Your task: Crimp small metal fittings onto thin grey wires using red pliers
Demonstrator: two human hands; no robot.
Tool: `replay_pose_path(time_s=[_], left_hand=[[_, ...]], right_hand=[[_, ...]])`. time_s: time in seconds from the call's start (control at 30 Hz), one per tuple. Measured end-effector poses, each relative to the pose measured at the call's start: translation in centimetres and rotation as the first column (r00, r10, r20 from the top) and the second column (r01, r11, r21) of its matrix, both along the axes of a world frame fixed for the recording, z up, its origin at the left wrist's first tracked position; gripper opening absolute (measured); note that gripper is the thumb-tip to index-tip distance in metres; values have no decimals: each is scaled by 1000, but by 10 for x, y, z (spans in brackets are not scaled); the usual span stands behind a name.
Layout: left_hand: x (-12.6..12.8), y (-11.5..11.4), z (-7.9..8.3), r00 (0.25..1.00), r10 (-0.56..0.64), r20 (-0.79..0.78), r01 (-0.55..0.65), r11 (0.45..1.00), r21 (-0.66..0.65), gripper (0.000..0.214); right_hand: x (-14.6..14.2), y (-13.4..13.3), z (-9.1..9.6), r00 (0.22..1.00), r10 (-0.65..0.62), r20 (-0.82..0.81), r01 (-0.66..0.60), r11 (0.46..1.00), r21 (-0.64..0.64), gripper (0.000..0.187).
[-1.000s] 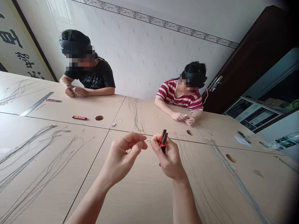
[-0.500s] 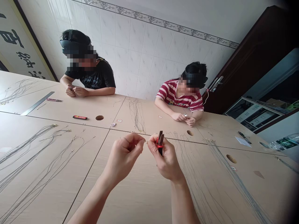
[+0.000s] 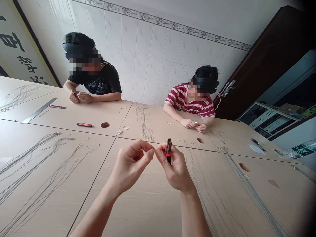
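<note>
My left hand (image 3: 133,168) is closed in a pinch, thumb against forefinger, over the middle of the table. What it pinches is too small to make out. Its fingertips meet those of my right hand (image 3: 172,166). In that right hand sits a pair of pliers (image 3: 169,151) with red and black handles, its metal jaws pointing up and slightly apart. The right thumb and forefinger also pinch together at the meeting point. Behind my hands lies a bundle of thin cords (image 3: 144,123) with small gold-coloured ends.
More grey cords (image 3: 27,158) spread at left, and bluish cords (image 3: 249,179) at right. Across the table (image 3: 148,210) sit two people, one in black (image 3: 102,79), one in stripes (image 3: 180,97). A steel ruler (image 3: 39,110), pink-handled snips (image 3: 56,106) and a red-black box cutter (image 3: 84,124) lie left.
My left fingertips have moved slightly right, closing the small gap to my right fingertips. The tiny piece visible between them is now hidden. The pliers have tilted very slightly.
</note>
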State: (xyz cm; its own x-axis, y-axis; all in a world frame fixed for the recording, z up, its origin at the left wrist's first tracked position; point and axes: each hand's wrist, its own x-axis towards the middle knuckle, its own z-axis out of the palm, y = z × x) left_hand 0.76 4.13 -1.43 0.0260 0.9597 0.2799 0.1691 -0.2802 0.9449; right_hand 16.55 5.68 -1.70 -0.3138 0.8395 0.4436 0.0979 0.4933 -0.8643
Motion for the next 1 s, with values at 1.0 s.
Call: replay_pose_path(time_s=[1.0], left_hand=[[-5, 4, -5, 992, -44, -118, 51, 997, 65, 21]], right_hand=[[4, 1, 0, 999, -42, 17, 42, 999, -17, 25]])
